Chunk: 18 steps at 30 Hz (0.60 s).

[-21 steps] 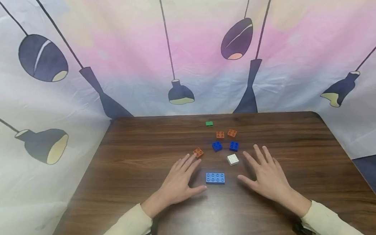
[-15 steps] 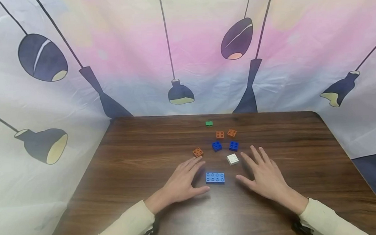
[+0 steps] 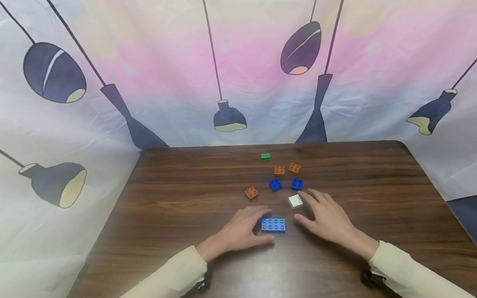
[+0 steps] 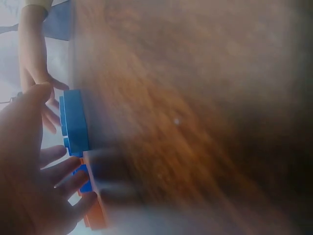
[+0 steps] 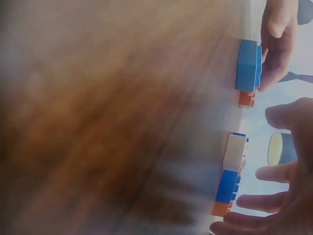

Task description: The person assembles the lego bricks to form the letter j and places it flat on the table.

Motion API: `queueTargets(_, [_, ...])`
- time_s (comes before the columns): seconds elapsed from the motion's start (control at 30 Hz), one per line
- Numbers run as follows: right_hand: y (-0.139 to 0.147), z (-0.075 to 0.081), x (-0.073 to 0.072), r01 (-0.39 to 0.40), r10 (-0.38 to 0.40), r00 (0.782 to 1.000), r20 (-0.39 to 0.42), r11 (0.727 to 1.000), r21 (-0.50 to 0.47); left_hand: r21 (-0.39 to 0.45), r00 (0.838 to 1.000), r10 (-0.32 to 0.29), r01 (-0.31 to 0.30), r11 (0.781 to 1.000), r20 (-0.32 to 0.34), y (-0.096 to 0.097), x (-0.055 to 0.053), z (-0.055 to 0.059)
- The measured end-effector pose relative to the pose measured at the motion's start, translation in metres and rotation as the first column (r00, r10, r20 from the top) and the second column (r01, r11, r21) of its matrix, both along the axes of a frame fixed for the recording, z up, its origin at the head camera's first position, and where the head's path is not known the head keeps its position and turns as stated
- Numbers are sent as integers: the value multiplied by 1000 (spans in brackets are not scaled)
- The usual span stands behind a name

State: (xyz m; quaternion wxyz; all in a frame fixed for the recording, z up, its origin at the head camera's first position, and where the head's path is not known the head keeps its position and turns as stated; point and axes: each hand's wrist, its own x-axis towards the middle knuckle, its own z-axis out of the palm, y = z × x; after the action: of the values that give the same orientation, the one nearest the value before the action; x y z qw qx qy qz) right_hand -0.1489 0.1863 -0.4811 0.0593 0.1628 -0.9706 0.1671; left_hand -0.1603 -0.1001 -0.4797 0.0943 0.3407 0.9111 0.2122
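A long light blue building brick point(image 3: 273, 225) with two rows of studs lies on the table. My left hand point(image 3: 241, 231) reaches round its left end, thumb on the near side and fingers on the far side; in the left wrist view a gap seems to remain between hand and the light blue brick point(image 4: 75, 120). Beside the small white brick point(image 3: 295, 201), my right hand point(image 3: 329, 218) hovers with its index fingertip close to the right edge; whether it touches cannot be told. The right wrist view shows the fingers point(image 5: 261, 201) spread, holding nothing.
Behind lie two dark blue bricks point(image 3: 275, 185), two orange bricks point(image 3: 279, 169) and a small green brick point(image 3: 265, 156). Another orange brick point(image 3: 251, 193) sits further left. A lamp-patterned cloth point(image 3: 193, 79) hangs behind the wooden table point(image 3: 183, 179).
My left hand has moved right and nearer, from the orange brick to the light blue brick. My right hand has shifted left towards the white brick. The bricks have stayed put.
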Motion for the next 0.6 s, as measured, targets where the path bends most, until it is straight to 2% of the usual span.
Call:
queueTargets(0.13, [-2, 1, -5, -10, 10, 1000, 24, 1000, -13, 5, 1000, -2, 2, 1000, 6, 3, -2, 1])
queueTargets(0.37, [-6, 5, -14, -5, 7, 998, 70, 1000, -25, 9, 999, -26, 26, 1000, -32, 8, -5, 2])
queueTargets(0.6, [-10, 4, -20, -24, 26, 997, 76, 1000, -15, 12, 998, -23, 23, 1000, -51, 12, -8, -1])
